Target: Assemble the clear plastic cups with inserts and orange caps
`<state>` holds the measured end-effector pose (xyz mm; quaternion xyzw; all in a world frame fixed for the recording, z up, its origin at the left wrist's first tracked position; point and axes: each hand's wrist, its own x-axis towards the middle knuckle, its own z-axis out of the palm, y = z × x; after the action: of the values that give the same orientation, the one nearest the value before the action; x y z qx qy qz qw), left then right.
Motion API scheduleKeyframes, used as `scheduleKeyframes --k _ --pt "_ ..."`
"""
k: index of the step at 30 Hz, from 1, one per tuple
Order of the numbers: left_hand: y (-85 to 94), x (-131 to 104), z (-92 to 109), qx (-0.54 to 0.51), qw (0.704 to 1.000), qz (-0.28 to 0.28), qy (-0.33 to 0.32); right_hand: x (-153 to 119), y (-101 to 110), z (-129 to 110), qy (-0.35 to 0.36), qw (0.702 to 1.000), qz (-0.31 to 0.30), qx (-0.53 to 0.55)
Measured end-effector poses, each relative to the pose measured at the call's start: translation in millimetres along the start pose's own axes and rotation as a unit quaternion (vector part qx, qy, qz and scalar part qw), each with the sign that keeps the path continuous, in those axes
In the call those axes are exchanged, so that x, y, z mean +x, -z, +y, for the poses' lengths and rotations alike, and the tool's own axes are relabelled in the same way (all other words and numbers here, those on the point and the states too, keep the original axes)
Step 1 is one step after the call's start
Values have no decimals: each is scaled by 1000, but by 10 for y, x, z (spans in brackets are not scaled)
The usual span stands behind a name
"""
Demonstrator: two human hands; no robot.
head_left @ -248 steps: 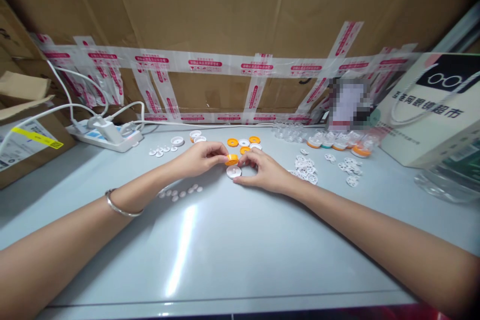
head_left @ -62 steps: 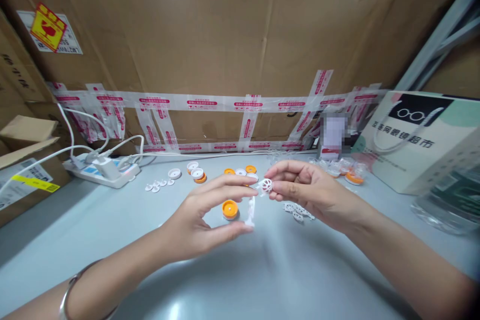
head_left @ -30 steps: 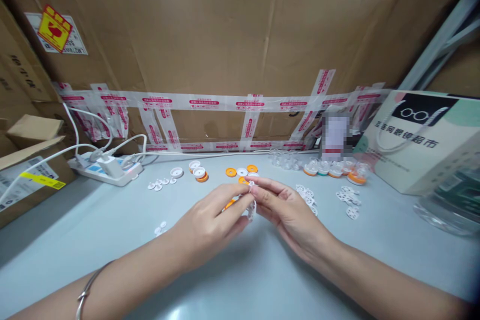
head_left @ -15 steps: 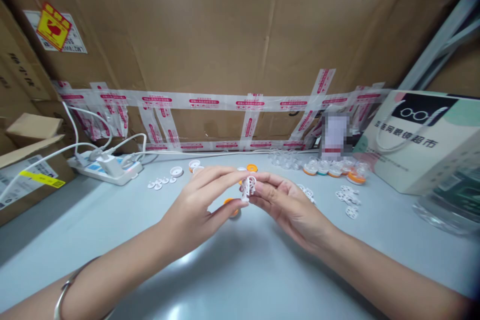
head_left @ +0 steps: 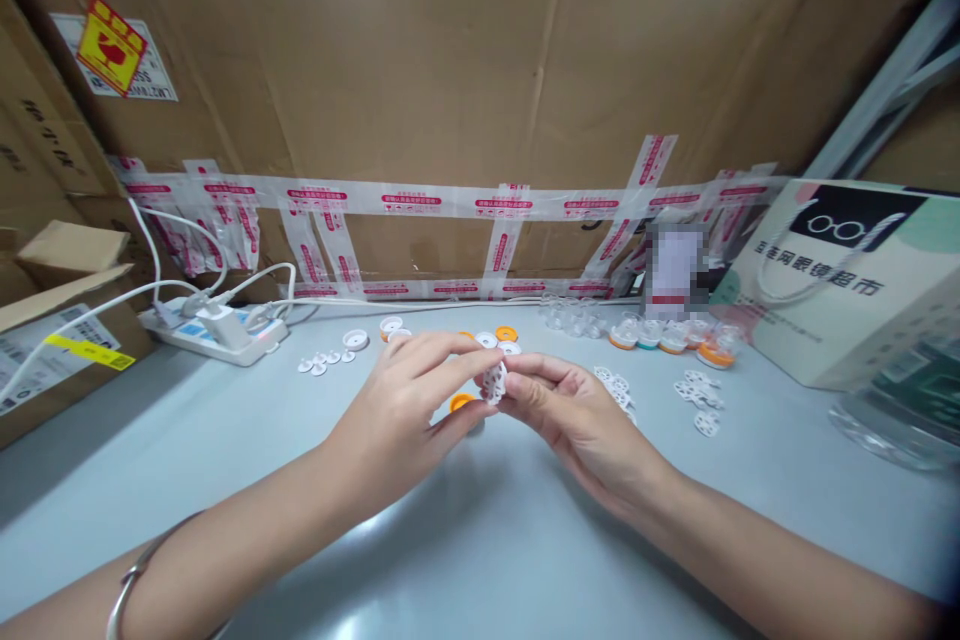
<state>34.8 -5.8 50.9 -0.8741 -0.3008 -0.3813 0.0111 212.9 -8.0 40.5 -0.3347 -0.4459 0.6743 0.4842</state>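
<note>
Two hands (head_left: 409, 405) (head_left: 589, 420) on disc (head_left: 494, 383); "超市" bag (head_left: 840, 320)

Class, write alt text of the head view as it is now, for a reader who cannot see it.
Two bare hands, left and right, hold a small white openwork piece between their fingers above a pale table. Orange and white rings, clear domes and a white power strip lie behind.
</note>
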Motion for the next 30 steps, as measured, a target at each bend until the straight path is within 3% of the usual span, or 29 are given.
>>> scheduleKeyframes --k 16,30 --pt "56 16 5 44 999 17 -6 -6 9 11 29 998 -43 21" --pt "4 -2 14 69 997 25 -30 -9 -7 31 27 999 -25 -14"
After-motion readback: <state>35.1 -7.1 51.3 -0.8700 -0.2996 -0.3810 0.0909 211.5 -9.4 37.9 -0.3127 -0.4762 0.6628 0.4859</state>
